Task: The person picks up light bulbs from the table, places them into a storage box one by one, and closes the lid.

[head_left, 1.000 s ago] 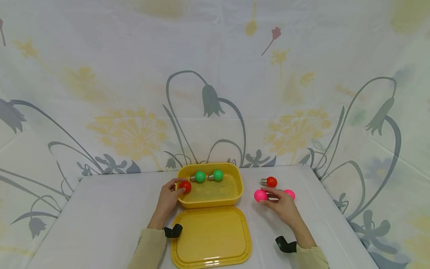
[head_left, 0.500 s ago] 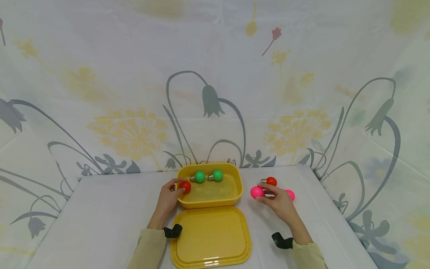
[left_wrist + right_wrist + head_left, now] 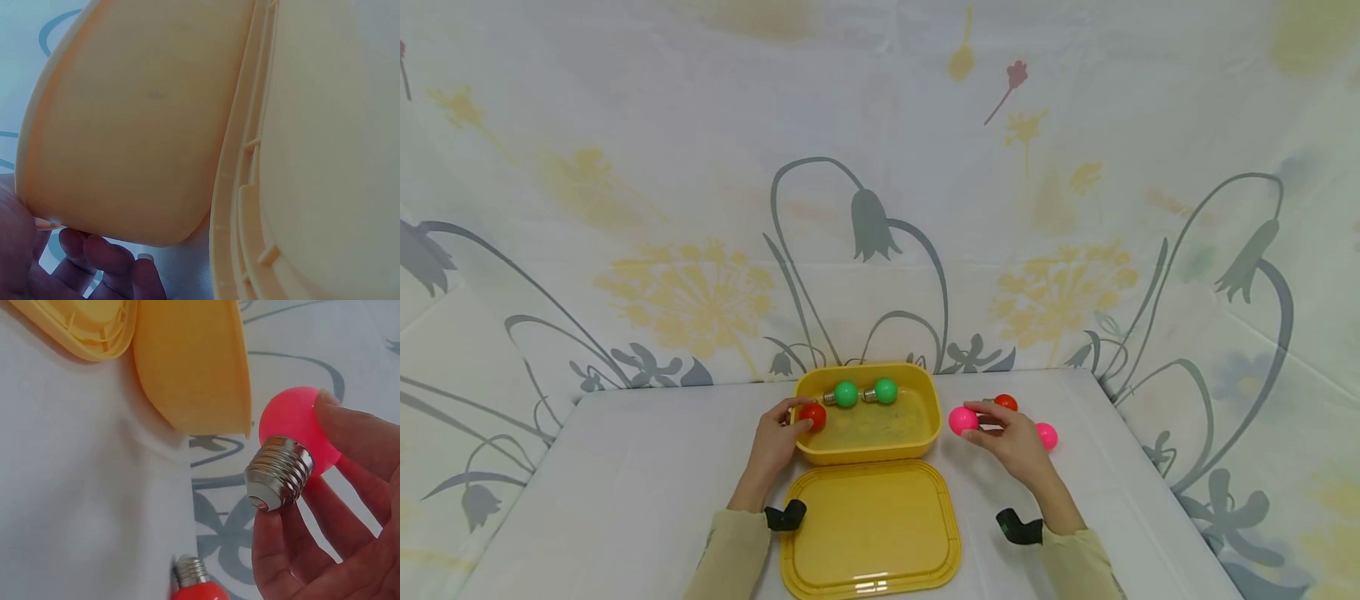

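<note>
At the left end of the yellow box [image 3: 867,457], my left hand [image 3: 775,437] grips the wall, its thumb beside a red light bulb [image 3: 813,416] inside. Two green light bulbs [image 3: 846,394] lie along the box's back. In the left wrist view, curled fingers [image 3: 106,253] show against the outside of the box; the thumb is hidden. My right hand [image 3: 1015,442] holds a pink light bulb [image 3: 294,419] above the table, right of the box. Its thumb presses the round globe, and a fingertip touches the tip of the metal screw base.
The yellow lid [image 3: 872,529] lies flat in front of the box. Behind my right hand is another red bulb [image 3: 1006,402], partly covered by it, and a second pink bulb [image 3: 1047,435] lies to its right. A flower-printed cloth [image 3: 880,275] hangs behind the table.
The right hand has carried the pink bulb left and slightly away from me, closer to the box. My left hand has stayed where it was.
</note>
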`<state>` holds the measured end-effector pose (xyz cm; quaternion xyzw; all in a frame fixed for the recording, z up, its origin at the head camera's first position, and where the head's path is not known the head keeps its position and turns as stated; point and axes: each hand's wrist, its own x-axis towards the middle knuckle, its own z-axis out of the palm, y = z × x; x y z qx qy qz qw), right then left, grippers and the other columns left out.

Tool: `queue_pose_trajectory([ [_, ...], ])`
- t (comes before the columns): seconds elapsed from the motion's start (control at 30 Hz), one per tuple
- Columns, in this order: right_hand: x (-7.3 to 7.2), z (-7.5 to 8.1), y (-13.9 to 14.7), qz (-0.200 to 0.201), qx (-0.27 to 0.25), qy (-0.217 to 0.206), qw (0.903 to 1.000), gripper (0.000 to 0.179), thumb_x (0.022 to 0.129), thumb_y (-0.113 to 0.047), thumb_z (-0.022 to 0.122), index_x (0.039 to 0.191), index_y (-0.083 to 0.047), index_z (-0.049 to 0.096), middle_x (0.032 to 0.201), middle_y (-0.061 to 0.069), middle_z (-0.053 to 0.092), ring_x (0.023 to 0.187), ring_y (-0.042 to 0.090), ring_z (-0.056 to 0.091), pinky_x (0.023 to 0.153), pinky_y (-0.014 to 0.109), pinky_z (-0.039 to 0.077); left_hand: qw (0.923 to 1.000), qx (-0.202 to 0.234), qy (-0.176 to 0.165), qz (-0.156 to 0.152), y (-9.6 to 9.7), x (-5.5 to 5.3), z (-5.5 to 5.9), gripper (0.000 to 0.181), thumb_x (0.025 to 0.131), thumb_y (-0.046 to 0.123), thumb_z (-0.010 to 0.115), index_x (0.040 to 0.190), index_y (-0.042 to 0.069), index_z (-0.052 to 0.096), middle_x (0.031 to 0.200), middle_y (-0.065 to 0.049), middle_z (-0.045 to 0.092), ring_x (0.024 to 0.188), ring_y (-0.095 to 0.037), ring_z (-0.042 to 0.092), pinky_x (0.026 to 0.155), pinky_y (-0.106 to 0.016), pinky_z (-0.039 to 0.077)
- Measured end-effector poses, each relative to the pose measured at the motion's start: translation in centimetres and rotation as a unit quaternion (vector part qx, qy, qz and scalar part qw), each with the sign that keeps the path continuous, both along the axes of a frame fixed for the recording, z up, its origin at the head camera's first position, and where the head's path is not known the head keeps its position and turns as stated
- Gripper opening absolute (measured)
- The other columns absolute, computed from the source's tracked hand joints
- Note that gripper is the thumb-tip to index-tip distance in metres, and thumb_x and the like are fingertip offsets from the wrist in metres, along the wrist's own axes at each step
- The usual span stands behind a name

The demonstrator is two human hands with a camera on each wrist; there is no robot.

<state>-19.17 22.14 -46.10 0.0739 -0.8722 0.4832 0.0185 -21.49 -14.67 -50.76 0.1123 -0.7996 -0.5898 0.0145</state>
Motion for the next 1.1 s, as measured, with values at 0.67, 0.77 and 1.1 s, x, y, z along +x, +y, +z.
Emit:
queue_pose_trajectory([
  [0.67, -1.4, 0.4, -1.9, 0.046, -0.054, -0.010, 0.9974, 0.050, 0.083, -0.023, 0.081, 0.128, -0.009, 0.066, 0.124, 0.009, 0.065, 0.110, 0.028, 0.063, 0.090, 0.034, 0.053, 1.0000, 0.006, -0.001, -0.004, 0.1, 0.1, 0.3, 0.030, 0.093, 0.006, 0.065, 0.123, 0.010, 0.068, 0.093, -0.010, 0.046, 0.093, -0.025, 0.042, 0.071, -0.031, 0.036],
  [0.77, -1.6, 0.5, -2.4, 0.057, -0.064, -0.018, 0.9962, 0.050, 0.083, -0.023, 0.081, 0.128, -0.009, 0.066, 0.125, 0.009, 0.065, 0.112, 0.029, 0.062, 0.090, 0.034, 0.053, 1.0000, 0.005, -0.005, -0.004, 0.1, 0.1, 0.3, 0.030, 0.093, 0.006, 0.065, 0.123, 0.011, 0.068, 0.094, -0.010, 0.046, 0.094, -0.026, 0.042, 0.072, -0.032, 0.037],
  [1.1, -2.2, 1.2, -4.3, 0.071, -0.061, -0.003, 0.9956, 0.045, 0.085, -0.012, 0.079, 0.128, -0.005, 0.066, 0.123, 0.012, 0.065, 0.110, 0.030, 0.063, 0.090, 0.036, 0.053, 0.9999, 0.006, -0.010, -0.003, 0.0, 0.1, 0.3, 0.031, 0.093, 0.006, 0.064, 0.124, 0.011, 0.067, 0.101, -0.012, 0.048, 0.099, -0.027, 0.043, 0.075, -0.031, 0.038],
])
